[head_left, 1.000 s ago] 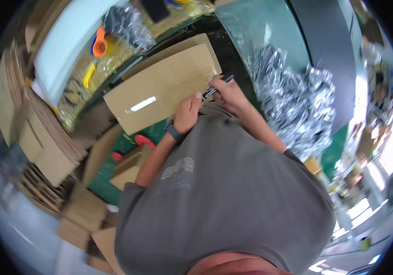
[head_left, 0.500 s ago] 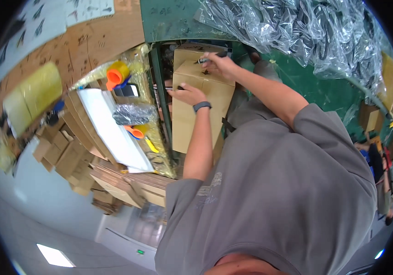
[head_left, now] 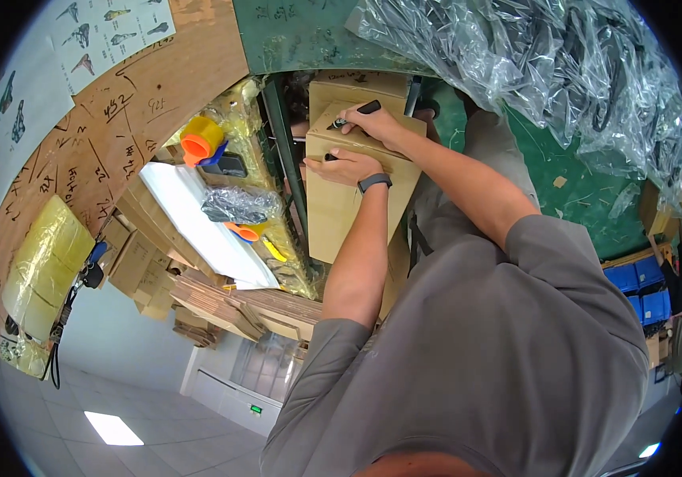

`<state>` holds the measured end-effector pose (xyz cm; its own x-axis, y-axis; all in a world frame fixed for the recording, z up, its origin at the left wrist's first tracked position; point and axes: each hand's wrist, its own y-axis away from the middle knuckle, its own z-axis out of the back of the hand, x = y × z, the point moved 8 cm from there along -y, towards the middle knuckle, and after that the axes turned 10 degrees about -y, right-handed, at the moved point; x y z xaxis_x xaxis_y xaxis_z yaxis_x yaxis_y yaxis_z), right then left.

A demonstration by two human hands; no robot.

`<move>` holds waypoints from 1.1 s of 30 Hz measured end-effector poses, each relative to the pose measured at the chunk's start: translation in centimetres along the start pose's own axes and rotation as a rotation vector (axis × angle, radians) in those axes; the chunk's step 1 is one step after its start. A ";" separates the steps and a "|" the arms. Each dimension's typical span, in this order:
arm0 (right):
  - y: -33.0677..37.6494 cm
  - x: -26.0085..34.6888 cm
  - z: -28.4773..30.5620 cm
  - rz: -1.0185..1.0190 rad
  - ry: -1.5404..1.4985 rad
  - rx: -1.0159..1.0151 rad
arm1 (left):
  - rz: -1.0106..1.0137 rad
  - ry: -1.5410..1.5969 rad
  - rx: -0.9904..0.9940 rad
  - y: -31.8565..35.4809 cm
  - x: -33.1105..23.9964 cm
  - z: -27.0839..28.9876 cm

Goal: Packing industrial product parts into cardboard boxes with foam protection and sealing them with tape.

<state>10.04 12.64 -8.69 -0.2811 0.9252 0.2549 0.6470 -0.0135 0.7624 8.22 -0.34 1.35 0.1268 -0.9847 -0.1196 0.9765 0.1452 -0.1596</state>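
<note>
Near the top middle of the view, a plain brown cardboard box (head_left: 339, 219) lies on a green work surface (head_left: 579, 187), and both hands rest on its upper face. The right hand (head_left: 378, 126) closes its fingers around a black marker pen (head_left: 354, 113), pinching it with the tip set against the cardboard; only the two ends of the pen show beyond the fist. The left hand (head_left: 346, 167) lies flat on the box just below, fingers pressed together and pointing left, a dark wristband (head_left: 373, 183) at the wrist. The box's right edge and lower end are hidden behind the forearms and the grey shirt (head_left: 484, 358), which fills the lower right of the picture. A second brown carton (head_left: 357, 86) peeks out behind the first, mostly covered. Crumpled clear plastic wrapping (head_left: 532, 63) heaps across the top right, its contents too tangled to make out. To the left sit an orange and yellow tape roll (head_left: 200, 139), a white sheet (head_left: 205, 222) and stacked flat cardboard (head_left: 229, 306), bent by the lens.
</note>
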 end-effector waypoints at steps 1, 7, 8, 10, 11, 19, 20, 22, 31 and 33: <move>0.0 -0.1 0.1 -0.006 0.015 -0.029 | -0.004 -0.006 -0.007 -0.1 0.1 0.1; -0.6 -0.5 1.2 0.019 0.042 -0.059 | -0.007 -0.022 -0.025 0.4 -0.3 0.1; -0.5 -0.6 1.6 0.019 0.044 -0.061 | -0.004 -0.021 -0.023 0.6 -0.3 0.1; -0.4 -0.6 1.4 -0.013 0.036 -0.073 | -0.042 0.013 -0.014 0.1 -0.5 -0.1; -0.2 -0.6 1.1 -0.014 0.035 -0.070 | -0.043 0.011 -0.017 0.0 -0.2 0.1; 0.0 -1.2 2.2 -0.008 -0.025 -0.128 | -0.012 0.005 0.015 0.2 -0.5 0.5; -0.3 -0.7 1.8 0.045 -0.004 -0.093 | -0.012 0.009 0.016 0.1 -0.8 0.2; -0.4 -0.8 2.2 0.032 0.001 -0.115 | -0.038 -0.014 -0.010 -0.2 -0.8 0.2; -0.1 -0.9 2.5 0.028 -0.077 -0.161 | -0.003 0.012 -0.003 0.3 -0.8 0.4; -0.4 -1.0 3.0 0.045 -0.049 -0.162 | -0.018 0.009 -0.010 0.0 -1.0 0.2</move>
<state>12.19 12.81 -11.03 -0.2169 0.9396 0.2648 0.5340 -0.1129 0.8379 8.15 0.62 1.71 0.1079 -0.9862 -0.1258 0.9767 0.1288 -0.1716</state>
